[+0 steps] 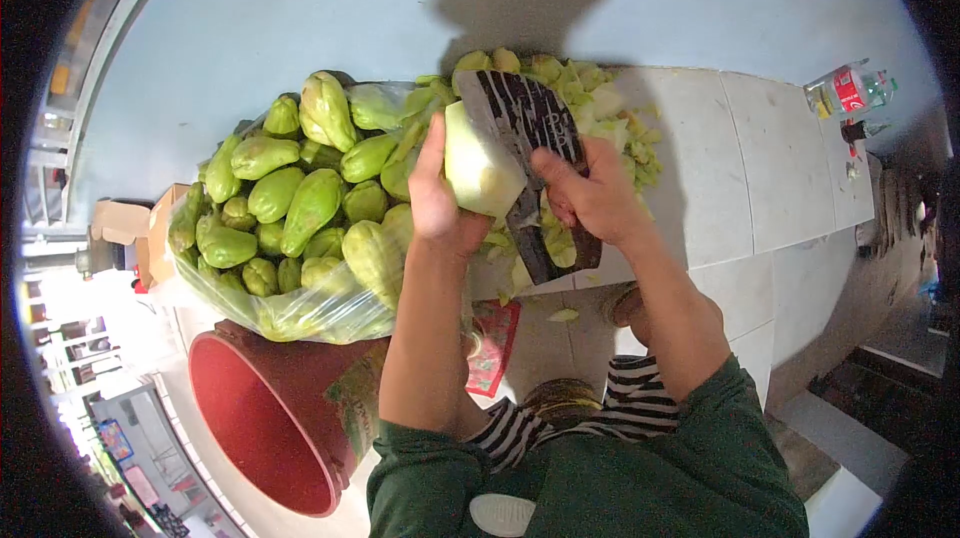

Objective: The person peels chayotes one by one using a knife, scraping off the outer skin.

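A peeled, pale green chayote (478, 170) rests in my left hand (445, 206), the thumb along its side and the fingers hidden beneath it. My right hand (598, 190) is closed around a broad, dark-bladed knife (535, 123) with pale streaks and lettering on the blade. The blade lies against or just beside the chayote's right side; I cannot tell whether it is cutting in. To the left, a clear plastic bag (290, 318) holds many unpeeled green chayotes (312, 210). Cut peelings and pieces (600, 103) lie scattered behind and beneath the knife.
A large red bucket (262, 428) lies tilted below the bag. On the right of the tiled ledge (780, 158) stand a plastic bottle with a red label (850, 90) and a small dark bottle (862, 130). A cardboard box (160, 233) is at the far left.
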Available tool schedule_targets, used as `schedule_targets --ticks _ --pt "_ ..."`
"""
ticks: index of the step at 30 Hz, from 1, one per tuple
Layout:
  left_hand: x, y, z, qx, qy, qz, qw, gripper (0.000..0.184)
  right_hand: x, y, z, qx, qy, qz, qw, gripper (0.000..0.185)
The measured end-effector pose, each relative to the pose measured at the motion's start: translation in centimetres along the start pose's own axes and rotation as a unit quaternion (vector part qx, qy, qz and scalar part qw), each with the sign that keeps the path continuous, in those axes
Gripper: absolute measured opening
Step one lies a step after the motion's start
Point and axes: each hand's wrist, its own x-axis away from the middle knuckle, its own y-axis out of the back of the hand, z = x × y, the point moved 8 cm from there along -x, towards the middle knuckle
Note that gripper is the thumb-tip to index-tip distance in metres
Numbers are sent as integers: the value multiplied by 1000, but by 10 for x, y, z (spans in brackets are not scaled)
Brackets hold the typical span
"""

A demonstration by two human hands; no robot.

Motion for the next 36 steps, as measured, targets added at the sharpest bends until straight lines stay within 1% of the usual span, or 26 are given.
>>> schedule_targets --ticks 2,4,6,9,10,12,15,16,18,21,23,24,25,26,27,28,29,31,33,34,36 --pt "-3 10 0 -20 0 -5 1000 45 -1 1 9 155 63 -21 986 37" --pt "-5 10 2 -42 2 -8 999 45 0 -2 13 159 77 -32 984 35" --pt "-4 11 0 -59 -35 -48 996 45 1 -2 16 164 90 -40 981 34" --pt "0 11 -2 -47 -32 -66 996 45 0 -3 12 153 68 -36 985 32" --pt "0 11 -2 -48 -32 -66 996 45 0 -4 11 132 72 -30 988 31" --pt "0 2 -3 2 -33 -11 999 45 -1 -6 12 110 77 -23 991 31" --pt "-2 5 -3 -18 -25 -6 1000 47 -1 -6 12 109 65 -18 992 30" --pt "-2 2 -2 -18 -24 -6 1000 47 -1 -6 13 133 64 -18 989 30" --pt "1 5 -5 -81 -46 -77 993 49 -2 -6 15 156 62 -18 986 30" --pt "-4 14 -3 -84 -67 -70 992 49 -2 -5 14 189 53 -31 980 31" --pt "-9 27 -2 -100 -76 -73 989 49 -4 -2 11 233 84 -60 967 34" --pt "-8 24 -5 -115 -87 -78 986 49 -2 -3 17 233 85 -60 967 34" --pt "-7 20 -3 -115 -87 -78 986 49 2 -4 24 248 61 -61 965 41" --pt "0 22 -10 -175 -136 -150 964 40 3 -4 26 262 38 -63 962 47" --pt "8 23 -19 -233 -184 -220 929 35 3 -4 23 262 37 -63 962 47" --pt "9 24 -17 -233 -184 -220 929 35 1 -4 19 254 50 -60 964 46" --pt "13 19 -25 -321 -243 -211 891 34 0 -5 17 246 63 -57 965 44" --pt "16 12 -32 -406 -298 -200 840 34 -1 -7 14 240 74 -55 966 44" --pt "19 -7 -41 -499 -377 -138 768 33 -1 -10 17 233 86 -51 967 45" --pt "20 -7 -42 -501 -377 -137 767 33 -1 -10 21 228 95 -61 967 46" --pt "17 -5 -45 -456 -373 -119 799 30 -1 -9 25 221 105 -71 967 47"
